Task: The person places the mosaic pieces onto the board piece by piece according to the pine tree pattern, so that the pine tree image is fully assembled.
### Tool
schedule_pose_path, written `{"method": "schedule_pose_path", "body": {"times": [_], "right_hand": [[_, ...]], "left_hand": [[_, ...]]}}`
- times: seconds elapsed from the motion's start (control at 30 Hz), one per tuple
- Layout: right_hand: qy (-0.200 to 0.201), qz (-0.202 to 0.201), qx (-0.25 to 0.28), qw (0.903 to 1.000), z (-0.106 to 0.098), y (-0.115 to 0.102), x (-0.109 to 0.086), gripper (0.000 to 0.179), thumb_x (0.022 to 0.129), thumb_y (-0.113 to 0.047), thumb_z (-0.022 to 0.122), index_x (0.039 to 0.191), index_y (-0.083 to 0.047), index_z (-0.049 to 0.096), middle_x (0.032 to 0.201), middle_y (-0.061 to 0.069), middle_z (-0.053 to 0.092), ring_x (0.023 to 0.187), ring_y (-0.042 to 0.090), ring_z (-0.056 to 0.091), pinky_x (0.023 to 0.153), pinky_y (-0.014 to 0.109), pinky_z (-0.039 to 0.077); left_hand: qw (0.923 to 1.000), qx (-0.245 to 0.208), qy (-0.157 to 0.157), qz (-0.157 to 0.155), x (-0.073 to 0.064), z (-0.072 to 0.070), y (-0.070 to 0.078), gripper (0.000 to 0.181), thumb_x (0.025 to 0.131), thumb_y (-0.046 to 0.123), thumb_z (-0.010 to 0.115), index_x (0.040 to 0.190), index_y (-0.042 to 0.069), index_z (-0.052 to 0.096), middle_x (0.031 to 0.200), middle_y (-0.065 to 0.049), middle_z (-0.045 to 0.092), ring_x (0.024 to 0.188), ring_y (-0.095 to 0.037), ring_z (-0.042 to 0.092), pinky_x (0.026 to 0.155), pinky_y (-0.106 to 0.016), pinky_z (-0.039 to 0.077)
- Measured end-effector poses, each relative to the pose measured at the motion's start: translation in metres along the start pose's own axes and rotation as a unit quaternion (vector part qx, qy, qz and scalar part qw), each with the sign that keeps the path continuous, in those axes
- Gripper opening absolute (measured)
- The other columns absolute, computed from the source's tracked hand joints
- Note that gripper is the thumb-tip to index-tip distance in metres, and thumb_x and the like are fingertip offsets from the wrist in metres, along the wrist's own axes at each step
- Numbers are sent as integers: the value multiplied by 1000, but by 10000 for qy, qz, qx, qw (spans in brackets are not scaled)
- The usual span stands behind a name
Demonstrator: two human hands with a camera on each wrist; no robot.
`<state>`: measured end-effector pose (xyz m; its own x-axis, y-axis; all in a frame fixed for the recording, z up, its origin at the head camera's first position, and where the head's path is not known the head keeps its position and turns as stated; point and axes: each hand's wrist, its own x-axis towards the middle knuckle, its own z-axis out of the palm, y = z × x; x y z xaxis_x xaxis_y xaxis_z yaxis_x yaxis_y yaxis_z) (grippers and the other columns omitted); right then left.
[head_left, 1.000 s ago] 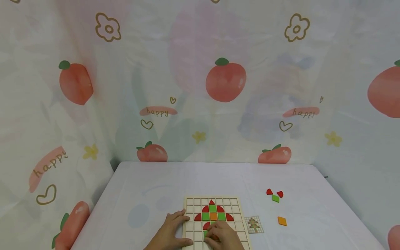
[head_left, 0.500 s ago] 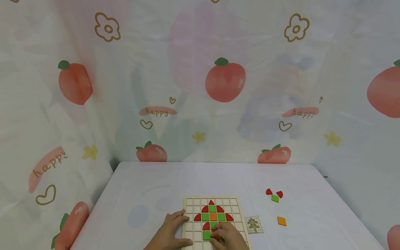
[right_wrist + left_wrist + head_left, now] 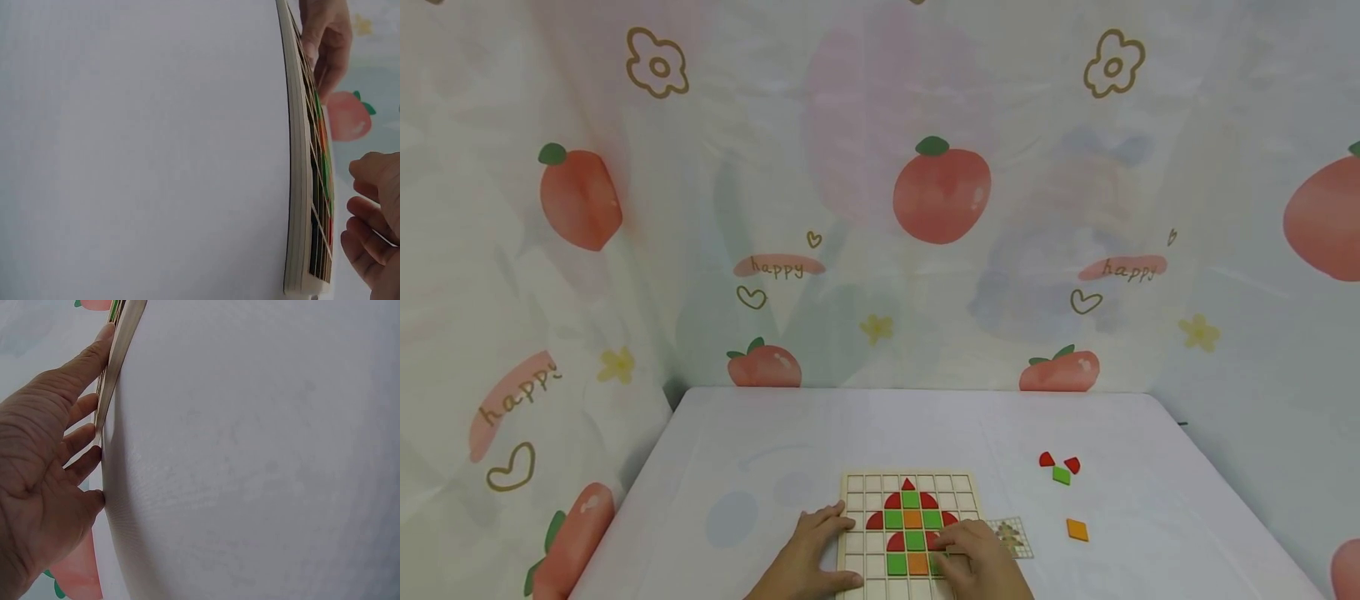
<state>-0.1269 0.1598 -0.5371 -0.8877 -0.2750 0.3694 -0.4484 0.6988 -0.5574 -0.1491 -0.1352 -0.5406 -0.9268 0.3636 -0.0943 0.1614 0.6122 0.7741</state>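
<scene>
A wooden grid board (image 3: 855,546) carries red, green and orange pieces in a tree-like pattern. At its left edge rests my left hand (image 3: 812,554), thumb and fingers spread along the rim. The left wrist view has that hand (image 3: 50,450) touching the board's side (image 3: 119,369). My right hand (image 3: 985,562) is over the board's lower right, its fingertips close to a red piece (image 3: 933,541) and a partly covered green one. In the right wrist view its loosely bent fingers (image 3: 362,219) appear apart from the board (image 3: 297,156), with nothing visible between them. This hand hides some right-hand cells.
Right of the board lies a small pattern card (image 3: 1018,542), partly behind the right hand. Farther right are an orange diamond (image 3: 1077,530), a green diamond (image 3: 1061,476) and two red pieces (image 3: 1047,459). A printed curtain (image 3: 850,333) surrounds the white table (image 3: 760,442).
My right hand has shifted right across the board, uncovering an orange square and a green square in the lower middle. It now covers part of the card. My left hand has stayed put.
</scene>
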Motion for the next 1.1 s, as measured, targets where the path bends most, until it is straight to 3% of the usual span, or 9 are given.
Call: {"method": "schedule_pose_path", "body": {"times": [0.2, 0.3, 0.5, 0.77, 1.1], "right_hand": [[197, 947, -158, 9952, -19, 7, -2, 18, 84, -18, 85, 90, -29, 72, 95, -22, 65, 91, 4, 58, 80, 28, 58], [367, 1199, -302, 9916, -27, 11, -4, 20, 83, -17, 86, 90, -30, 72, 96, -21, 65, 94, 6, 60, 83, 29, 58], [718, 1171, -553, 9890, -41, 28, -7, 20, 82, -14, 87, 91, -27, 73, 96, -18, 66, 91, 9, 62, 75, 28, 57], [485, 1664, -583, 9831, -61, 47, -8, 13, 88, -22, 83, 99, -20, 75, 103, -8, 71, 91, 13, 60, 69, 24, 53], [821, 1354, -1062, 9817, -81, 72, -6, 17, 86, -16, 83, 102, -11, 77, 102, 0, 74, 77, 10, 54, 63, 27, 49]], "left_hand": [[10000, 64, 29, 16, 0, 1, -1, 73, 74, 48, 89, 134, 16, 63, 158, -14, 44, 147, -50, 30, 115, -77, 16], [9999, 111, 34, 30, 1, 2, -2, 74, 74, 49, 90, 134, 16, 63, 157, -14, 45, 147, -49, 32, 116, -75, 15], [9999, 150, 24, 75, 1, 1, -2, 74, 74, 48, 90, 135, 16, 63, 158, -14, 44, 147, -48, 33, 117, -74, 15], [9999, 96, 7, 101, 0, 1, -2, 74, 75, 48, 89, 135, 15, 63, 158, -14, 44, 147, -49, 32, 117, -75, 15], [9999, 91, -14, 120, 1, 0, 0, 74, 75, 47, 89, 136, 14, 62, 158, -15, 44, 147, -48, 33, 118, -74, 14]]}}
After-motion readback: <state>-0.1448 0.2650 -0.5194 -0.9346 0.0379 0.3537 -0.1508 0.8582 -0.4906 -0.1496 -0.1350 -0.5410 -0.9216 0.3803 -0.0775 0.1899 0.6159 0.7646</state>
